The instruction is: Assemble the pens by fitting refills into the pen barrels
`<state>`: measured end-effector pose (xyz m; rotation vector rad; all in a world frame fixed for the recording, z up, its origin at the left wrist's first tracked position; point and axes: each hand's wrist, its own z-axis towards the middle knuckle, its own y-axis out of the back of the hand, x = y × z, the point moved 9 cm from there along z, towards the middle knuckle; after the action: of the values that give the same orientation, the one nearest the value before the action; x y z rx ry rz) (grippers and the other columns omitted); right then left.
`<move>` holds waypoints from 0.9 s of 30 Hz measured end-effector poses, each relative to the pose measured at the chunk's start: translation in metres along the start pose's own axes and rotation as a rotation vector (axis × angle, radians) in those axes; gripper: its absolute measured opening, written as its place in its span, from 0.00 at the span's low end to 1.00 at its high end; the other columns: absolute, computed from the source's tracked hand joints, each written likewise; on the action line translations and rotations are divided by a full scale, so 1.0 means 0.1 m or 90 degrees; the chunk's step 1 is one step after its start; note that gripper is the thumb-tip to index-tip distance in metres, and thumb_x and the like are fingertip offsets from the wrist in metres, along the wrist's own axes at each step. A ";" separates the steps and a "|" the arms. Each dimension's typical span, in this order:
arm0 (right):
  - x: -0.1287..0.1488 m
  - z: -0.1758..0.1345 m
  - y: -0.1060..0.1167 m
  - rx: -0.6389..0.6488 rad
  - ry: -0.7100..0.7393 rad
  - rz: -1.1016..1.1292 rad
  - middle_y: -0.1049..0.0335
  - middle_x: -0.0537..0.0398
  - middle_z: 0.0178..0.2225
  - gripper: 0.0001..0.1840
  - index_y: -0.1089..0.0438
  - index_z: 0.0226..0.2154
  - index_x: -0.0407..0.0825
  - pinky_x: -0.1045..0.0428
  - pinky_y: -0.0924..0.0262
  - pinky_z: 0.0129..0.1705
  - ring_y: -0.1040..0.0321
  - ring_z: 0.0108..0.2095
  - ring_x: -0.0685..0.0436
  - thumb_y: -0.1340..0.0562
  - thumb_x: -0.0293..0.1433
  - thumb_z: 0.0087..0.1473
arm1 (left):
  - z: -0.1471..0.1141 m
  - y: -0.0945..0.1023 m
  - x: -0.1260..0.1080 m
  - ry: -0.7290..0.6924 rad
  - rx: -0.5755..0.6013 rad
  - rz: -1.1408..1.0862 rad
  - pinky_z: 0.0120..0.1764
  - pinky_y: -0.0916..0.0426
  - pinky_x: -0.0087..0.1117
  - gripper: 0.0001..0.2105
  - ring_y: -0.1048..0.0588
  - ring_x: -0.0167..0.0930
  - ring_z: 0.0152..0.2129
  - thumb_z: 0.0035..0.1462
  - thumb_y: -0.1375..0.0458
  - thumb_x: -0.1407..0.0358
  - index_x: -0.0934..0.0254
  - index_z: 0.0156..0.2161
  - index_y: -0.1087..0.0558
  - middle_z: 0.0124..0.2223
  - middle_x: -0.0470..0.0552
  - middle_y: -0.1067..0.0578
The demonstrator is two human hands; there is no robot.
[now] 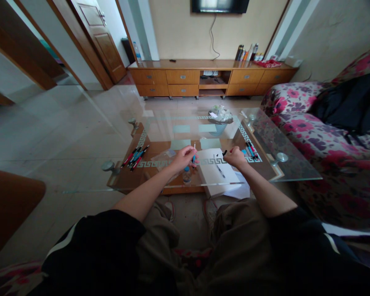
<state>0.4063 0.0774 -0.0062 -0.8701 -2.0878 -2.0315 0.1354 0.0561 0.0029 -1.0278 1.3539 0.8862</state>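
My left hand [185, 158] is closed on a slim pen [194, 158], held upright with its pale tip pointing up and a blue part below the fingers. My right hand [236, 157], a little way to the right, pinches a small black pen cap [225, 152]. Between the hands, small black pieces [217, 155] show near a white box or book [210, 174], and a single pen [220, 171] lies at a slant. A pile of pens [135, 157] in black, red and blue sits left of my left hand. More pens [252, 151] lie just beyond my right hand.
The glass table [283, 170] has a transparent edge close to my knees. A small water bottle [187, 176] and clear plastic wrapping [164, 157] are near my left hand. Behind the table stands a waste basket [218, 128]; a floral sofa [299, 119] is at the right.
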 end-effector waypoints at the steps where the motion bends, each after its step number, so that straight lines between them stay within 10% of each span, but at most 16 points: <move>1: 0.00 0.00 -0.01 -0.001 -0.001 -0.002 0.28 0.40 0.39 0.28 0.37 0.43 0.44 0.48 0.34 0.43 0.28 0.42 0.36 0.29 0.32 0.39 | -0.01 -0.01 0.00 0.002 0.001 0.001 0.26 0.24 0.27 0.16 0.21 0.29 0.28 0.61 0.42 0.52 0.65 0.41 0.33 0.38 0.52 0.26; 27: 0.38 -0.15 0.29 -0.097 0.123 0.057 0.23 0.48 0.32 0.20 0.24 0.44 0.44 0.50 0.35 0.44 0.26 0.36 0.41 0.35 0.33 0.47 | -0.03 -0.03 -0.01 0.030 0.007 0.010 0.24 0.25 0.26 0.13 0.21 0.29 0.28 0.62 0.42 0.55 0.66 0.41 0.32 0.37 0.53 0.25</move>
<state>0.3835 0.0742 0.0377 -0.7387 -1.7823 -2.1538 0.1377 0.0526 0.0039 -1.0361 1.4059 0.8693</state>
